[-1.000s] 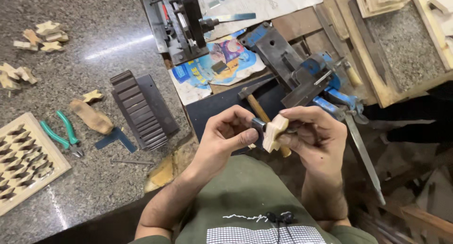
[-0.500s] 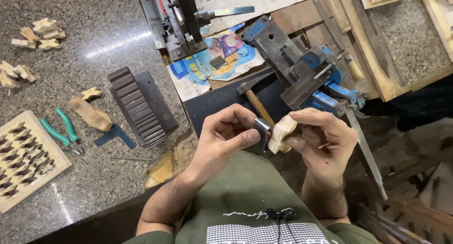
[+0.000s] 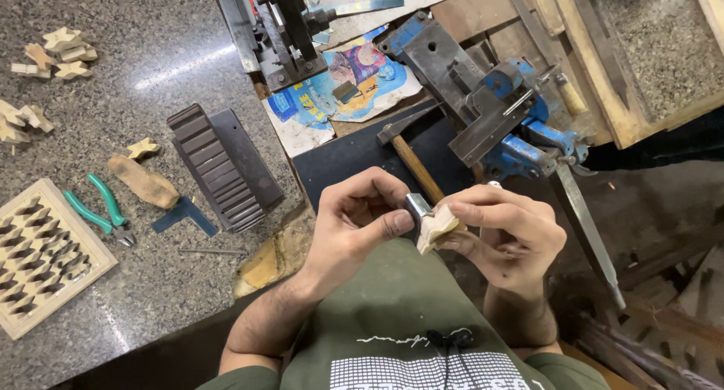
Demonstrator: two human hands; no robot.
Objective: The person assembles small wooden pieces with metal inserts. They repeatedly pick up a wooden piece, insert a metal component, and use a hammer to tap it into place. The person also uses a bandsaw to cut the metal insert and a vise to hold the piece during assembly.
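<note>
My right hand (image 3: 507, 235) pinches a small pale carved wooden piece (image 3: 435, 228) above my lap. A short shiny metal tool (image 3: 417, 206) sits in the fingers of my left hand (image 3: 360, 225), its end against the wooden piece. Both hands meet just below the wooden handle of a hammer (image 3: 413, 164) lying on a dark board. Most of the metal tool is hidden inside my fist.
A blue bench vise (image 3: 513, 118) stands behind the hands. On the granite top to the left lie a dark ribbed block (image 3: 222, 166), green pliers (image 3: 98, 209), a carved lattice panel (image 3: 41, 254) and several small wooden cutouts (image 3: 60, 50). A long metal file (image 3: 584, 231) angles down on the right.
Both hands have stayed together on the wooden piece, shifting slightly as they turn it. The view has moved a little; nothing on the bench has moved.
</note>
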